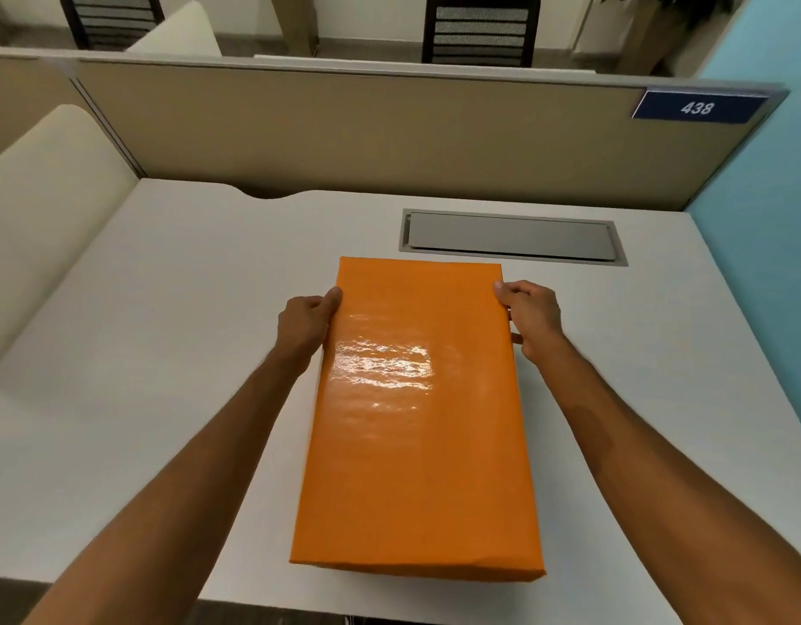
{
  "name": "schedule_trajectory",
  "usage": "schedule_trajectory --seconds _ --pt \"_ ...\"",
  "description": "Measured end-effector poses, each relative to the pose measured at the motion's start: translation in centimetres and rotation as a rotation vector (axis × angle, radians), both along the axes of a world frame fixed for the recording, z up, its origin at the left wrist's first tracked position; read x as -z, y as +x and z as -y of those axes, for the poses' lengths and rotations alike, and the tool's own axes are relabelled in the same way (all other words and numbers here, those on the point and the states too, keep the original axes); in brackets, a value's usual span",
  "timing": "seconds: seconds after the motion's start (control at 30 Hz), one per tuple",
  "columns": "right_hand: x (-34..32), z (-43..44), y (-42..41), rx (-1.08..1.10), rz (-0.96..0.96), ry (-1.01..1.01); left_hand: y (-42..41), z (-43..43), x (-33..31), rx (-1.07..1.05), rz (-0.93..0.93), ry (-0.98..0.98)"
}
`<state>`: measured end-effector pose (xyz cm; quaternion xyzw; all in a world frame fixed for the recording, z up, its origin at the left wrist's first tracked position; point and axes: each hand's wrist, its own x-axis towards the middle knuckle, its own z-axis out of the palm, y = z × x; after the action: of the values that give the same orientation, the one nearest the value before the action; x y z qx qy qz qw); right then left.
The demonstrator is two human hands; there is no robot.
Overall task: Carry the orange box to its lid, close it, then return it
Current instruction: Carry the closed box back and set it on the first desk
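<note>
A long orange box (416,426) with a glossy lid covering its top lies lengthwise over the white desk (164,354), its near end close to the desk's front edge. My left hand (306,322) grips its left side near the far end, thumb on the top edge. On the opposite side my right hand (529,318) grips the box, thumb on the top corner. Whether the box rests on the desk or hangs just above it cannot be told.
A grey cable hatch (511,236) is set into the desk just beyond the box. A beige partition (344,128) with a blue "438" sign (698,108) closes the back. A cream cushioned seat (42,209) stands at left, a blue wall (773,218) at right.
</note>
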<state>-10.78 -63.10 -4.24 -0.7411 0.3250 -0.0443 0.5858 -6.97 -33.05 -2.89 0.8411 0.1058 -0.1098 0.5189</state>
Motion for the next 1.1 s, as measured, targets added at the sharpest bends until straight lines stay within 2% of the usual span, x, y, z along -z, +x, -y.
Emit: schedule_trajectory --seconds 0.33,0.57,0.7,0.9,1.1 --pt "-0.2 -0.5 0.2 0.041 -0.043 -0.018 0.0 0.2 0.2 -0.033 -0.021 -0.049" --pt "-0.8 -1.0 -1.6 -0.048 -0.036 -0.149 -0.6 -0.2 -0.3 -0.024 -0.070 -0.048" --pt "-0.7 -1.6 -4.4 -0.102 -0.057 -0.171 -2.9 -0.9 -0.5 0.065 -0.103 -0.077" --pt "-0.7 -2.6 -9.9 -0.157 -0.024 -0.120 -8.1 -3.1 0.0 0.148 -0.059 -0.105" --pt "-0.6 -4.0 -15.8 -0.138 0.024 0.016 -12.2 -4.4 0.3 0.162 -0.045 -0.169"
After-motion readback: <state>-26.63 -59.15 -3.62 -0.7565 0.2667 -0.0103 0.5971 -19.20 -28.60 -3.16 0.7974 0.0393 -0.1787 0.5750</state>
